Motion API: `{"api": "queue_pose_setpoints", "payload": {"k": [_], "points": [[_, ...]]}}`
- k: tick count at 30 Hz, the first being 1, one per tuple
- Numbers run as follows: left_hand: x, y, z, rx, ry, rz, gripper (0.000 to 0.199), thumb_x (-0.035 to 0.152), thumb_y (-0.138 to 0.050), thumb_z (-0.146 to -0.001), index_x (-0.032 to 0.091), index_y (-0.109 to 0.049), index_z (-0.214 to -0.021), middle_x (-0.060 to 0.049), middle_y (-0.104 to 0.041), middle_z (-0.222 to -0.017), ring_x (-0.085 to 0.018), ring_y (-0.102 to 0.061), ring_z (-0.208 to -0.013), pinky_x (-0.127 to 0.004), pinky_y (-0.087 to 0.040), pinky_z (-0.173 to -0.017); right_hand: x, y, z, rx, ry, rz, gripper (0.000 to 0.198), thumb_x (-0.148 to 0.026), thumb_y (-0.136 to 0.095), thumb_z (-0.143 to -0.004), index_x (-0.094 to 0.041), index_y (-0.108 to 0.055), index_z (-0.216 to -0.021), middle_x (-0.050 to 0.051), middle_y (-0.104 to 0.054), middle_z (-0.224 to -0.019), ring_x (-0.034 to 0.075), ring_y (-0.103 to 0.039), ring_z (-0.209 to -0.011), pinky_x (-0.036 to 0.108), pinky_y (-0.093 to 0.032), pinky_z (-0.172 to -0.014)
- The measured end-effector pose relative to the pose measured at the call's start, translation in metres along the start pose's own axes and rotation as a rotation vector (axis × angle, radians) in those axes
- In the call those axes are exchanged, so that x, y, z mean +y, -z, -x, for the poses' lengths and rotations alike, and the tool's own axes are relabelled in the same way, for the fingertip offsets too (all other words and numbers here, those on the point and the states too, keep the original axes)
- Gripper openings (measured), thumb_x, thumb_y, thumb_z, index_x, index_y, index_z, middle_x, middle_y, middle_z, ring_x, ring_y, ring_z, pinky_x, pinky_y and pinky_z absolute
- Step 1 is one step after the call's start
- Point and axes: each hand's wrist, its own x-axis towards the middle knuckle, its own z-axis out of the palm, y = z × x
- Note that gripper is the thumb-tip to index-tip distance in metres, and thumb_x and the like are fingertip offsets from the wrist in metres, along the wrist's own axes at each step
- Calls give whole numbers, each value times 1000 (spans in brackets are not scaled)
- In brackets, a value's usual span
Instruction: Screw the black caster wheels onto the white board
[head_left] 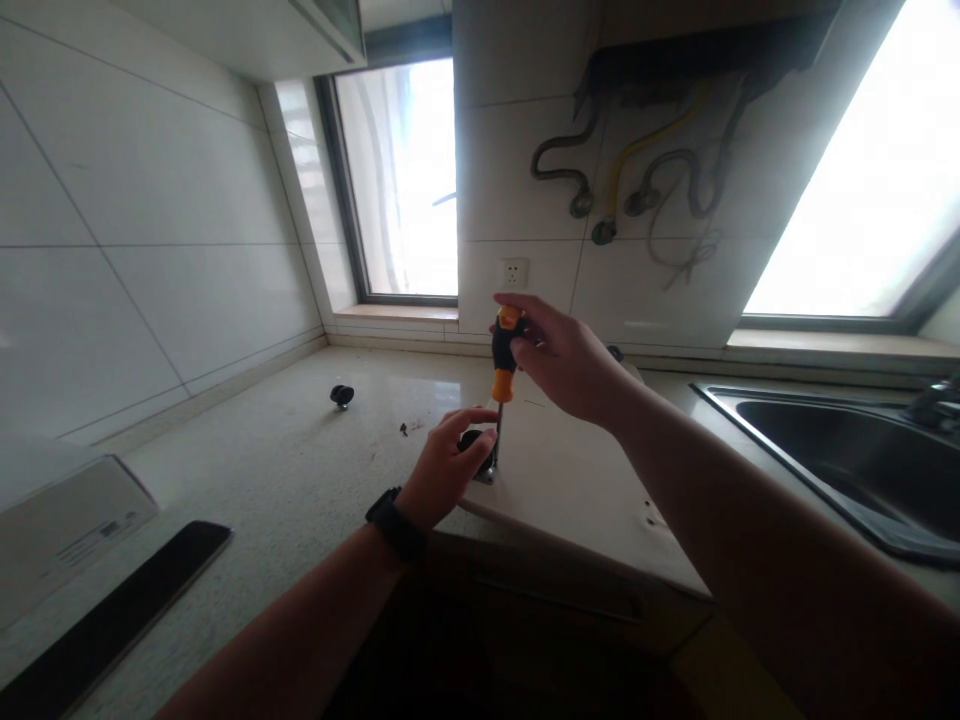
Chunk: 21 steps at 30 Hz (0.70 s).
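My right hand [559,355] is wrapped round the black and yellow handle of a screwdriver [504,384], which stands nearly upright. Its shaft runs down to the metal plate of a black caster wheel [472,447] at the near left corner of a pale board [570,480]. Thumb and fingers of my left hand [446,460] close around that caster, beside the shaft. The screwdriver's tip meets the plate area, but the screw there is too small to make out. A dark watch [397,525] sits on my left wrist.
Another caster wheel [342,396] lies on the speckled counter [300,460], with some small screws [403,429] nearer my left hand. Small parts [651,515] rest on the board by my right forearm. A sink [847,460] is at right; a long dark object [120,610] and a box [82,520] are at left.
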Motion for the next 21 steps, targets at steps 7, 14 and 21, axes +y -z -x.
{"api": "queue_pose_setpoints", "payload": {"k": [7,14,21], "points": [[7,2,-14,-39,64,61,28,43,-73,-87,18,-74,-98,-8,-76,-100,-18,-67,-85,-32,-52,-78,-6,-7,-10,51,-23,44,45,-44,-78,-78,-19,-59,-111,5,-69,-90,16,-62,-70,35,-50,-64],[7,1,-18,-68,62,67,21,38,-70,-90,20,-78,-98,-7,-79,-98,-22,-72,-96,-36,-52,-91,0,-14,-13,-4,-67,-166,35,-36,-62,-86,-22,-49,-115,9,-66,-108,20,-64,-87,41,-53,-77],[16,1,-23,-119,62,24,22,38,-68,-92,20,-76,-102,-8,-79,-102,-21,-72,-97,-36,-54,-90,13,-14,-13,-48,-58,-416,40,-41,-73,-81,-22,-56,-112,0,-62,-88,15,-63,-73,35,-53,-69]]}}
